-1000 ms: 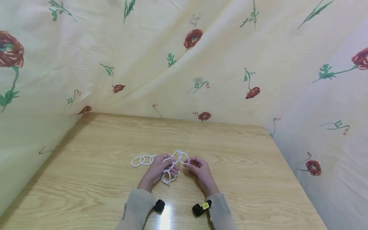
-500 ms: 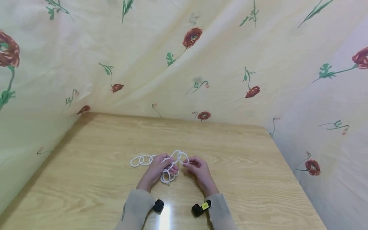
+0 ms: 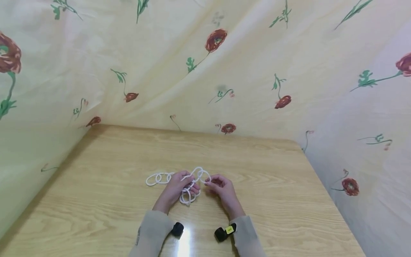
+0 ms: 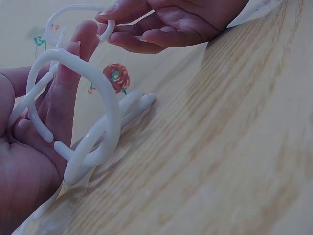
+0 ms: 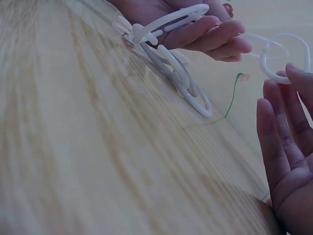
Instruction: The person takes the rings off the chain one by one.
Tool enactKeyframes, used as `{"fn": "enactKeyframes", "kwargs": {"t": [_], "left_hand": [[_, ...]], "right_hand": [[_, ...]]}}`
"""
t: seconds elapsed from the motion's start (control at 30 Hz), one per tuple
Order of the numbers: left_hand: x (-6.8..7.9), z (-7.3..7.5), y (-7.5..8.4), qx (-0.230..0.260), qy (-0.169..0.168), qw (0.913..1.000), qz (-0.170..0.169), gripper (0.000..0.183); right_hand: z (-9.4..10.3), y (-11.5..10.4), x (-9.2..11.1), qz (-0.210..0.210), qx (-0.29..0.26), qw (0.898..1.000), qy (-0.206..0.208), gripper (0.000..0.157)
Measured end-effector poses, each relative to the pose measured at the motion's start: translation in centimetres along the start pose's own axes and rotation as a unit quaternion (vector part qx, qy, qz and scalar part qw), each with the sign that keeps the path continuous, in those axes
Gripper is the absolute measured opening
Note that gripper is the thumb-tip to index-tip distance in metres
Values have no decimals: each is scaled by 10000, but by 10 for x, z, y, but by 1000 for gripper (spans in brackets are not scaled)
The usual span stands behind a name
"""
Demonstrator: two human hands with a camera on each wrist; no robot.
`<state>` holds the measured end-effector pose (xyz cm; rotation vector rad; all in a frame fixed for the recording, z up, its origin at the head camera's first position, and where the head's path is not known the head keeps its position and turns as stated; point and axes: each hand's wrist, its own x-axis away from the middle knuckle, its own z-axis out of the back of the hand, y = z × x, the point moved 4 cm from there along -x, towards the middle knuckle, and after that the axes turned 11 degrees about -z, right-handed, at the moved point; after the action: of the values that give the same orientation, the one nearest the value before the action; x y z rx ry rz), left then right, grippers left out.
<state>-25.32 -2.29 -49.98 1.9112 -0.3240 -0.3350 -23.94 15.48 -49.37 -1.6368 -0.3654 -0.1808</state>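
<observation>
A chain of white plastic links runs through my left hand (image 3: 174,187), which holds it between thumb and fingers. One stretch of the white plastic chain (image 3: 147,180) lies on the table left of that hand, and more links dangle below the palm. In the left wrist view, a big white link (image 4: 112,105) hangs in front of the palm, with a narrow gap in its loop. My right hand (image 3: 223,189) pinches an end link (image 5: 263,63) between thumb and fingertips. This link loops into another one that arches over to the left hand. Part of the chain is hidden by the left hand.
Beneath the hands is a wood-grain table (image 3: 273,200). A cream curtain with red flowers (image 3: 154,64) hangs behind the table and along both sides. Black wrist cameras (image 3: 221,234) sit at both cuffs, and light glares on the table between the forearms.
</observation>
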Motion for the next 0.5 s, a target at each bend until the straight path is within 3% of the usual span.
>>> {"fn": "enactKeyframes", "kwargs": {"t": [0.5], "left_hand": [[-1,-1,2,62,60,10000,-7,12]], "right_hand": [[0,-1,-2,35,-92,9999,23,15]]}}
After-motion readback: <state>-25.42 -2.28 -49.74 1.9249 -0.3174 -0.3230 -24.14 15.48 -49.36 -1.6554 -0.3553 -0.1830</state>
